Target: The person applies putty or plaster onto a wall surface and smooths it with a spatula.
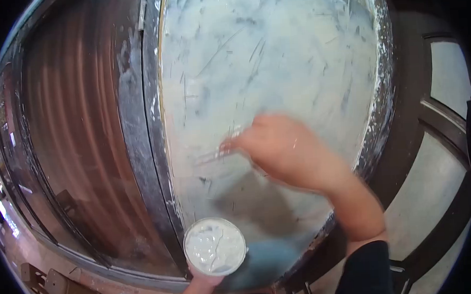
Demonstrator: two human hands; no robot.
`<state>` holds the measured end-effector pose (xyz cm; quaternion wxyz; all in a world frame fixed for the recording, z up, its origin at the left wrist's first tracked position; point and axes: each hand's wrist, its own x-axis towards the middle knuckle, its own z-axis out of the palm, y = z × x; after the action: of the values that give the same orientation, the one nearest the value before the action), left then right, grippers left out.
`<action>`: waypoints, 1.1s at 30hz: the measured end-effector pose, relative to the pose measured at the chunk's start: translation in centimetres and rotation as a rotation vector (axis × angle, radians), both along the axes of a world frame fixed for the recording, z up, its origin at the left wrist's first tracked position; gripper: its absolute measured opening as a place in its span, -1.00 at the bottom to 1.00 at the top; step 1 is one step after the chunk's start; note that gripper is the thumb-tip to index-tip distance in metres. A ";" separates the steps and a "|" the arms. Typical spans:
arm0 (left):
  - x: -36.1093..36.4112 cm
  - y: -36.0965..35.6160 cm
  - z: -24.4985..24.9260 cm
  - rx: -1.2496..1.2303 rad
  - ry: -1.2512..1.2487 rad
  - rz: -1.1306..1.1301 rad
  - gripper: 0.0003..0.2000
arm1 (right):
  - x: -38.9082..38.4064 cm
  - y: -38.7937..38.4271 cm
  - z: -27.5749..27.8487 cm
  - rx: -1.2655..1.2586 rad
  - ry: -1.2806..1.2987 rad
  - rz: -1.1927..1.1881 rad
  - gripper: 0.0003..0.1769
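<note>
My left hand [206, 279] is wrapped around the underside of a round tub of white putty [215, 247], held upright at the bottom of the view. A crack-like line runs across the glossy paste inside. My right hand [275, 145], smeared by motion, grips a thin putty knife [213, 157] pointing left, its blade close to the wall panel [295, 64]. That panel is coated in uneven white and grey, with several dark streaks and scratches. A shadow falls on the panel below my right hand.
On the left is a dark-framed glass door [80, 128] with brown curtain folds behind it. White smears mark the dark frame [384, 80] right of the panel. A brown panelled door [405, 138] stands further right. Brown plastic furniture [67, 289] sits on the floor at lower left.
</note>
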<state>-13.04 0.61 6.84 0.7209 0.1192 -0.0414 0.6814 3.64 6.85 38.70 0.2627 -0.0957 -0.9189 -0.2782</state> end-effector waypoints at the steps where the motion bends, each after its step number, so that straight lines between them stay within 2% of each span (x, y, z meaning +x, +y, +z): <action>1: 0.3 0.0 0.1 -0.010 0.035 0.036 -0.31 | 0.3 -0.8 -2.9 -0.136 -0.037 0.014 -0.59; 2: 0.7 0.1 1.3 0.016 0.032 0.050 -0.31 | 0.5 -1.1 -5.3 -0.266 -0.073 0.033 -0.56; 3: 1.1 0.4 2.1 -0.005 0.024 0.057 -0.31 | 0.8 -0.9 -7.1 -0.286 -0.082 0.039 -0.56; 5: 1.3 0.7 2.8 -0.004 0.096 0.103 -0.32 | 1.7 0.3 -10.4 -0.594 0.209 0.064 -0.51; 6: 1.3 1.0 2.8 0.026 0.057 0.082 -0.32 | 1.9 1.1 -11.6 -0.596 0.290 0.098 -0.48; 9: 1.8 1.8 3.7 0.068 0.052 0.057 -0.33 | 2.5 1.8 -12.3 -0.695 0.247 0.039 -0.43; 10: 2.1 2.4 3.7 0.060 0.039 0.080 -0.33 | 2.7 2.3 -12.6 -0.688 0.242 0.096 -0.41; 12: 2.8 3.4 3.0 0.088 0.023 0.089 -0.33 | 3.1 2.3 -13.1 -0.669 0.268 0.048 -0.41; 17: 5.6 4.3 1.7 0.022 0.044 0.117 -0.33 | 3.6 3.6 -17.1 -0.672 0.311 -0.024 -0.40; 20: 7.0 5.1 1.0 -0.037 0.027 0.136 -0.32 | 4.8 3.9 -18.1 -0.791 0.353 0.077 -0.43; 22: 8.1 4.9 1.7 -0.040 0.036 0.130 -0.32 | 6.3 4.1 -17.9 -1.105 0.445 0.051 -0.45; 27: 10.7 4.7 1.6 -0.013 -0.018 0.092 -0.31 | 8.7 5.2 -20.5 -1.235 0.510 0.027 -0.50; 29: 11.4 4.3 1.8 -0.027 -0.002 0.100 -0.31 | 9.4 5.8 -22.0 -1.479 0.831 0.242 -0.57; 31: 12.1 3.9 1.8 0.019 -0.008 0.122 -0.31 | 10.5 6.0 -22.5 -1.467 0.819 0.244 -0.58; 33: 12.7 3.5 2.1 -0.016 0.008 0.151 -0.31 | 11.2 5.6 -22.6 -1.601 0.968 0.400 -0.53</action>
<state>-0.37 4.11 8.91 0.6685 0.1191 -0.0238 0.7338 14.84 12.47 16.07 0.5137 -0.1927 -0.6275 0.5524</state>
